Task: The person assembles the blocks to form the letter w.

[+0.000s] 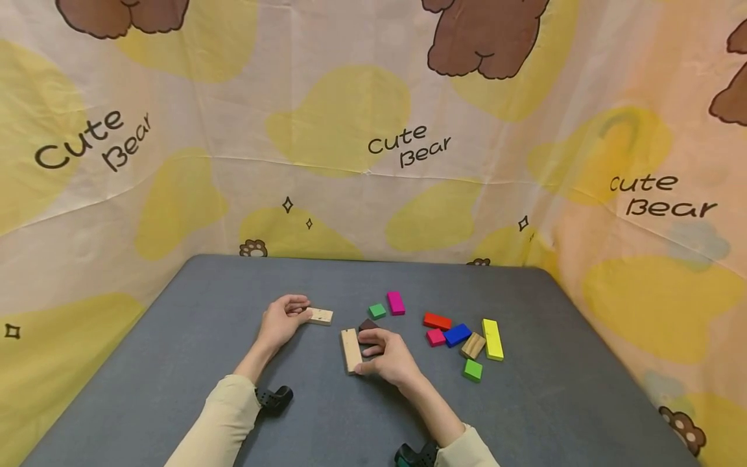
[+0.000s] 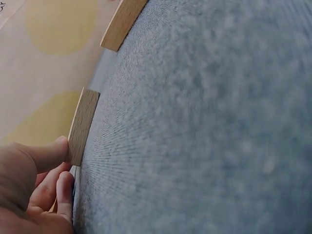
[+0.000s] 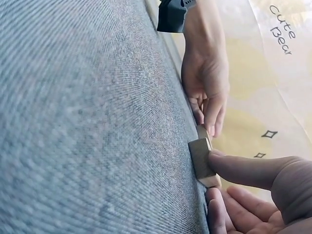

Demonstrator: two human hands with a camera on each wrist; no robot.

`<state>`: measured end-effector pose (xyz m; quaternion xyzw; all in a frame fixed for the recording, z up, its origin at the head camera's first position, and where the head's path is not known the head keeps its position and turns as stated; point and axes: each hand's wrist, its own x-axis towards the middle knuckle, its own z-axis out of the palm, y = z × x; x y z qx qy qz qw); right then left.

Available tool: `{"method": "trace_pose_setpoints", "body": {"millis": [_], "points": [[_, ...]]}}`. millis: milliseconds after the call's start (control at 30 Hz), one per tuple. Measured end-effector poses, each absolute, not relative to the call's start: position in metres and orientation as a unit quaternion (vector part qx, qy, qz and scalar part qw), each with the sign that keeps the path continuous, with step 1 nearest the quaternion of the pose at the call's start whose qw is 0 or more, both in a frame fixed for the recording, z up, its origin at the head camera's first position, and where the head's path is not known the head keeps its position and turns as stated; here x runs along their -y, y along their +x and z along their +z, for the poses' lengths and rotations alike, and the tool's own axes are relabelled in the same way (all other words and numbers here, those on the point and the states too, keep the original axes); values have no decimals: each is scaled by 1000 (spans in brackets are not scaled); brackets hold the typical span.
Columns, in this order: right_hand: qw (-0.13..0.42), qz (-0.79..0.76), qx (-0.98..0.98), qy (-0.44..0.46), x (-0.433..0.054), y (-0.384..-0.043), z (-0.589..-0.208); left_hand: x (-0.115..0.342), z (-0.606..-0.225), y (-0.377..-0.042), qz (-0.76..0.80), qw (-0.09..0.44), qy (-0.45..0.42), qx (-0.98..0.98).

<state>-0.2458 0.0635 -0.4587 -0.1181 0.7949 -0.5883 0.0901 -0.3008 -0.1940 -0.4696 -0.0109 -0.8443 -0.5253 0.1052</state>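
on the grey tabletop [image 1: 327,421], the left hand [image 1: 280,322] is pinching one end of a speckled pale block [image 1: 321,316], which is lying between the tabletop's middle and its far edge. the right hand [image 1: 388,358] is grasping a plain pale block [image 1: 351,351], its thumb at the near end; this piece is pointing lengthwise toward the far edge. a dark brown block [image 1: 367,323] is sitting just beyond the right fingers, partly hidden. a magenta block [image 1: 395,303] is resting nearer the far edge, while a yellow block [image 1: 493,339] is lying toward the right edge, beside a striped brown block [image 1: 473,346].
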Motion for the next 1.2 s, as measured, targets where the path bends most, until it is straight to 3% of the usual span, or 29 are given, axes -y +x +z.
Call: {"method": "trace_pose_setpoints", "body": {"millis": [967,1200], "points": [[112,-596,-787,-114,-61,-243,-455,195,-469,-302,-534,110,-12,838],[92,-594,-791,-113,-52,-238,-457,196,-469,-301,-541,98,-9,835]]}}
